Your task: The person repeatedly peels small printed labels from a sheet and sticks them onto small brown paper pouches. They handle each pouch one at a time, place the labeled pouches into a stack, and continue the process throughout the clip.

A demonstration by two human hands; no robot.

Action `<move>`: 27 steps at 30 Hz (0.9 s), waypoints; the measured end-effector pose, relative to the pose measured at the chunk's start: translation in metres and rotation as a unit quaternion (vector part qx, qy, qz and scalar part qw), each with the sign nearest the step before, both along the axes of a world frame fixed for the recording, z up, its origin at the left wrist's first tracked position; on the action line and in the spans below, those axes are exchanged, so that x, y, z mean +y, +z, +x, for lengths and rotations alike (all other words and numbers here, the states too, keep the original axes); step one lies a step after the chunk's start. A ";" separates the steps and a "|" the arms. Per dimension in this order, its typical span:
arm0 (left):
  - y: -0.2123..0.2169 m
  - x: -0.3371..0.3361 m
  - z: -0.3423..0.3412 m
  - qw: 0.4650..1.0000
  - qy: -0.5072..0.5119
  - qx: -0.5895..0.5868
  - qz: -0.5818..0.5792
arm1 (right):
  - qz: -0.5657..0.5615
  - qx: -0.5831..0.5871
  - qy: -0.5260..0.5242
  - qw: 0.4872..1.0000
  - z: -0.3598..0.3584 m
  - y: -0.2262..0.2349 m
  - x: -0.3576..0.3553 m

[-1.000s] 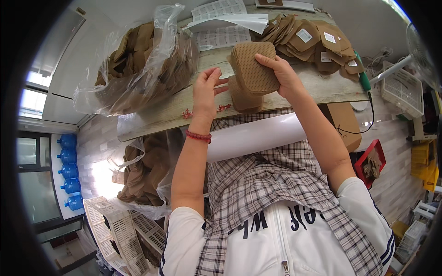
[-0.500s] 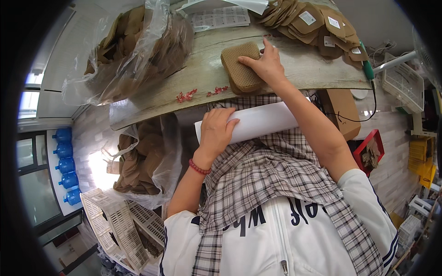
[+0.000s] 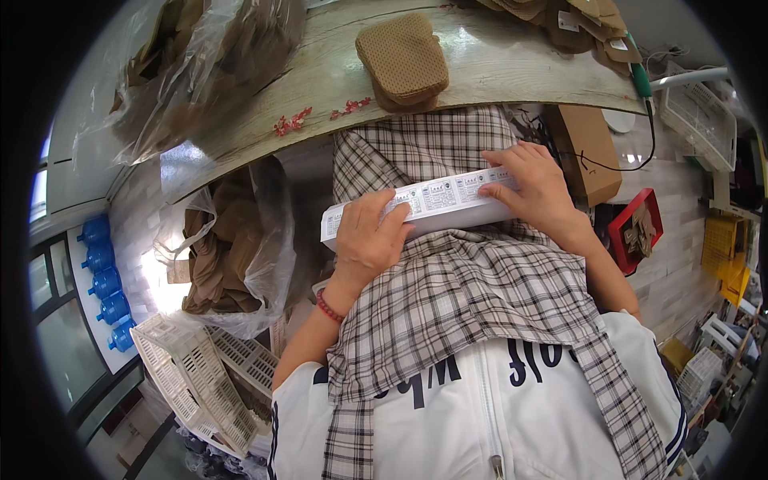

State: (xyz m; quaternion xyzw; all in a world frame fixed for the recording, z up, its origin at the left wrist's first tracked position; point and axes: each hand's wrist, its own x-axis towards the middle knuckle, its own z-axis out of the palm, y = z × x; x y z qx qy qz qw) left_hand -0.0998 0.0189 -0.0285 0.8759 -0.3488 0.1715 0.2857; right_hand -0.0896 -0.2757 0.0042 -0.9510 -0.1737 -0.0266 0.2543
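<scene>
A folded white sheet of printed labels (image 3: 448, 194) lies across my lap on the checked apron (image 3: 472, 276). My left hand (image 3: 372, 232) grips its left part, fingers over the top and thumb along the fold. At the right end my right hand (image 3: 534, 190) holds the sheet between thumb and fingers. Beyond my hands, a stack of brown mesh-textured pads (image 3: 404, 60) sits near the table's front edge, touched by neither hand.
On the table (image 3: 504, 76) are a clear bag of brown pieces (image 3: 216, 72) and a pile of labelled brown pieces (image 3: 560, 24). Another bag (image 3: 228, 256) and white crates (image 3: 188, 368) stand left; a cardboard box (image 3: 588, 152) and red tray (image 3: 636, 232) are right.
My right hand has left the pad stack and come back to the sheet's right end. The sheet has turned so its printed label rows show. The view has shifted slightly.
</scene>
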 end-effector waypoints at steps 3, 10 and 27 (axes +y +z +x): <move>0.012 -0.001 0.002 0.997 0.001 0.071 -0.004 | 0.018 0.013 0.000 1.000 -0.004 0.003 -0.008; 0.041 -0.044 0.028 0.976 0.016 0.204 -0.074 | 0.100 -0.044 0.076 0.991 0.021 -0.004 0.025; 0.001 -0.048 0.050 0.966 0.091 0.204 -0.134 | 0.223 -0.018 -0.045 0.974 0.047 -0.030 0.013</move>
